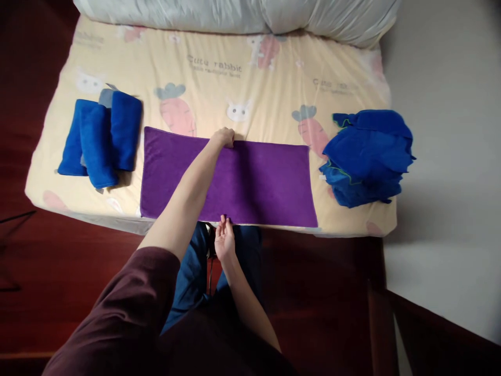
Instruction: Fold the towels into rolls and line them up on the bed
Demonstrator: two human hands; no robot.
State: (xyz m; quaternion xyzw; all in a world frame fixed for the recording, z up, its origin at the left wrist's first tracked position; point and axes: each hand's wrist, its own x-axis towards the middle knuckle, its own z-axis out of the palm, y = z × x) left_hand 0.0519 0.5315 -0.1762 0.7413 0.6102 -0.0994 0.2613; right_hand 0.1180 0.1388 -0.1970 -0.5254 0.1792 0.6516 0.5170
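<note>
Three blue bundles (96,149) lie compactly folded at the left of the bed (270,115), while a blue heap (368,151) at the right is loose and rumpled, so folding looks only partly done. Between them, the purple cloth (270,183) lies spread flat along the bed's near edge, no fold made in it yet. The left hand (224,137) seems closed on the cloth's far edge; the right hand (225,239), palm up, has its fingertips at the near edge, though I cannot tell whether they pinch it.
</note>
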